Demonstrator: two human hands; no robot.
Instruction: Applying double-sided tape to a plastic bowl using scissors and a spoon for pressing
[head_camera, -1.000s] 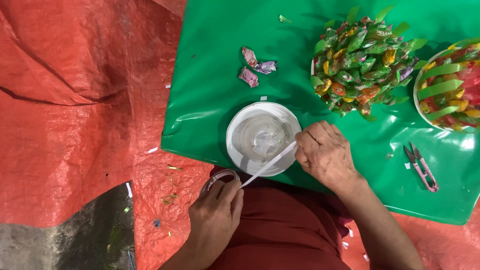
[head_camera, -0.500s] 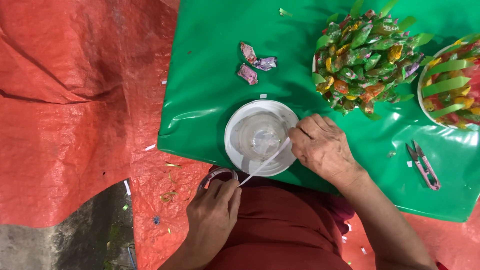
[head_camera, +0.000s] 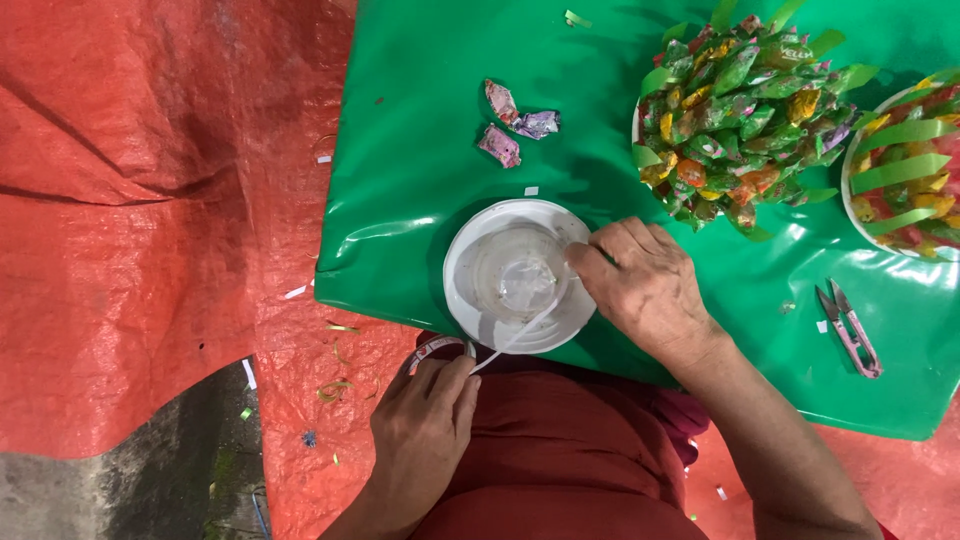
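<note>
A white paper plate (head_camera: 470, 250) with a clear upturned cup (head_camera: 522, 280) at its middle lies on the green sheet (head_camera: 420, 150). My right hand (head_camera: 640, 285) rests on the plate's right side, fingers pinching the end of a clear tape strip (head_camera: 520, 330). The strip runs down left to a tape roll (head_camera: 432, 350) that my left hand (head_camera: 420, 430) grips over my lap.
Three loose wrapped candies (head_camera: 512, 125) lie above the plate. A heap of wrapped candies (head_camera: 740, 110) fills a plate at upper right, another candy plate with green strips (head_camera: 900, 170) at the far right. Pink thread snips (head_camera: 850, 328) lie right. Red tarp (head_camera: 150, 200) covers the left.
My right hand has slid left onto the plate with the tape end. The left hand with the roll has stayed over my lap.
</note>
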